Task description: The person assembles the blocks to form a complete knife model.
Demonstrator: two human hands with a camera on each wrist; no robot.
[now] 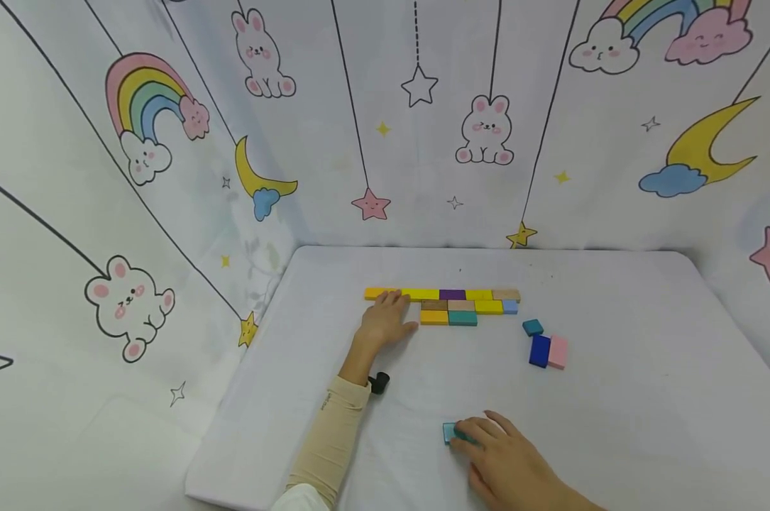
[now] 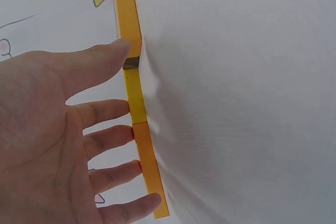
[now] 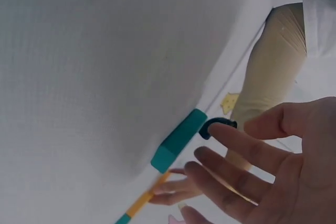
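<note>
My left hand (image 1: 385, 323) rests at the left end of several flat coloured blocks laid in three touching rows. Its fingers are fairly straight and touch an orange block (image 2: 149, 169) and a yellow block (image 2: 136, 95); the thumb tip lies against another orange block (image 2: 128, 17). Near the front, my right hand (image 1: 512, 461) reaches over a teal block (image 1: 449, 433), partly covering it in the head view. From the right wrist, the same teal block (image 3: 180, 139) lies beyond the loosely extended fingertips, the thumb apart from it.
Right of the rows lie a small teal block (image 1: 533, 327), a dark blue block (image 1: 540, 351) and a pink block (image 1: 558, 353). A white cloth covers the table (image 1: 646, 411). Behind it hangs a printed backdrop (image 1: 423, 170). A black device (image 1: 380, 383) sits at the left wrist.
</note>
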